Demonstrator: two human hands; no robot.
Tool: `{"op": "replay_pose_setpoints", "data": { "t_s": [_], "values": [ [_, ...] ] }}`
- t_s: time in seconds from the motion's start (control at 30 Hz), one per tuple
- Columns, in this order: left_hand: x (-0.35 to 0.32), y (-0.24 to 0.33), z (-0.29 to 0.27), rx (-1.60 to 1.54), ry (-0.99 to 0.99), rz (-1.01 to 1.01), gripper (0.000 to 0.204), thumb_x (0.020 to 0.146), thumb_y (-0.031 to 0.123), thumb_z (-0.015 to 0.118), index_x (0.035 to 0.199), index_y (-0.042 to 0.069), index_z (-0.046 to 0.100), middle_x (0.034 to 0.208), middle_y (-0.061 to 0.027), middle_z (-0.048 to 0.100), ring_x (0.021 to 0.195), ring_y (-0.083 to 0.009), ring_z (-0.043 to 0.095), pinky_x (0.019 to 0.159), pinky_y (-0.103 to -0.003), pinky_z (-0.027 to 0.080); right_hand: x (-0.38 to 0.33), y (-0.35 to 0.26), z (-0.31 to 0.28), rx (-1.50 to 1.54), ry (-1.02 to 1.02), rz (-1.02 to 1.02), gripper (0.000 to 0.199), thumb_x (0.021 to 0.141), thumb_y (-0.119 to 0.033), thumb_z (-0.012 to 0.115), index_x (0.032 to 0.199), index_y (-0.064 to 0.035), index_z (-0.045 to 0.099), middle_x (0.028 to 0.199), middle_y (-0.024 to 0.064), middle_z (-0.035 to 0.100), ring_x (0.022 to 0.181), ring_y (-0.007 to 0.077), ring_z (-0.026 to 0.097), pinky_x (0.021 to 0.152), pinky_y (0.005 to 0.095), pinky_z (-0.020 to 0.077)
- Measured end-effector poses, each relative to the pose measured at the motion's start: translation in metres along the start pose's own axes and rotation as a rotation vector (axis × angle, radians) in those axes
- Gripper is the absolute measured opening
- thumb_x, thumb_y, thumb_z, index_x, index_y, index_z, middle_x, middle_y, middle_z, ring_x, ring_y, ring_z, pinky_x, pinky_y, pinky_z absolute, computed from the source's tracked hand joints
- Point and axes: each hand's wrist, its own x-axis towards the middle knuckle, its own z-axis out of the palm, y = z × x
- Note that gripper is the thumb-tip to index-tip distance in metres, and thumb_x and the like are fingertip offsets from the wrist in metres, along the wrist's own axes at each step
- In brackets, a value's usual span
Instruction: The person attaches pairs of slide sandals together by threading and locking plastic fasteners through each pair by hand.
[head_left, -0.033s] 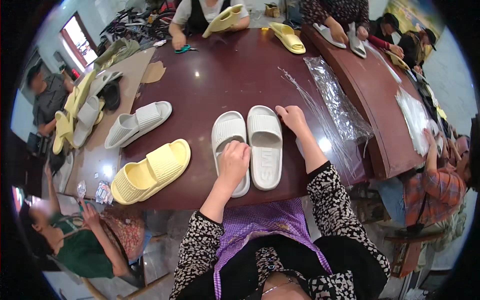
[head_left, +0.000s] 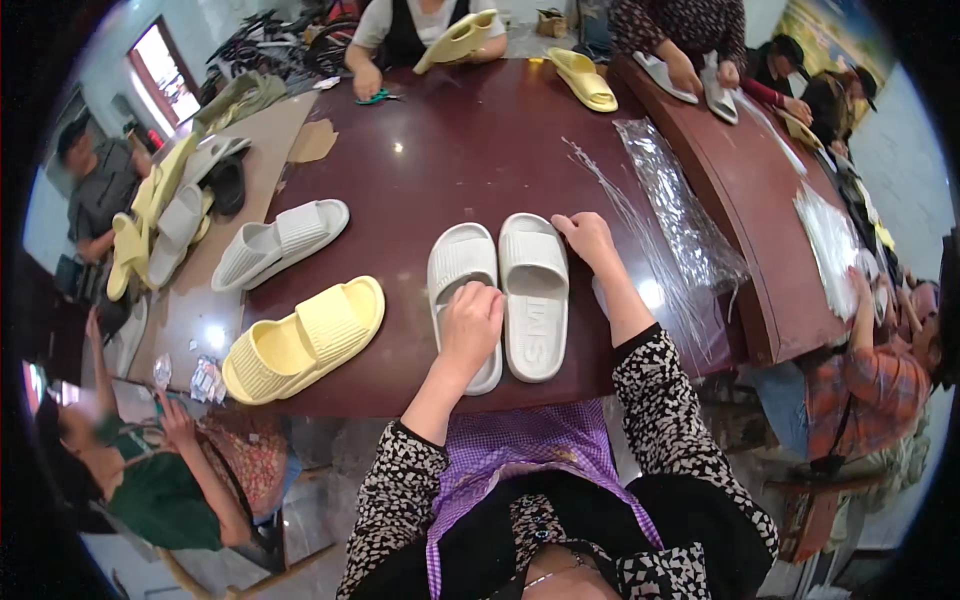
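At the near edge of a dark red table, your left hand, fingers curled in, sits over the left light-grey slide sandal; whether it grips anything cannot be told. Its mate, the right light-grey slide sandal, lies just beside it, toe to toe. Your right hand is at that one's far right edge, thumb and forefinger drawn close; contact is unclear. The step in hand appears to be handling this pair; any lift would call for a firmer hold. To your left lies yellow ribbed footwear; to the right, a clear plastic sheet. Farther off rest green-handled scissors.
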Motion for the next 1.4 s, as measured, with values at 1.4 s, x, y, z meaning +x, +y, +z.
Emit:
{"op": "replay_pose_setpoints", "data": {
  "t_s": [1.4],
  "values": [
    [-0.005,0.004,-0.010,-0.108,-0.001,0.001,0.028,0.080,0.002,0.059,0.108,0.002,0.060,0.083,-0.0144,0.058,0.070,-0.0287,0.058,0.064,-0.035,0.048,-0.042,-0.095,-0.006,1.048,-0.306,-0.195,0.008,0.086,-0.004,0.058,0.089,0.0012,0.063,0.084,0.0046,0.064,0.076,0.0094,0.056,0.072,0.0238,0.0464]
  ]
}}
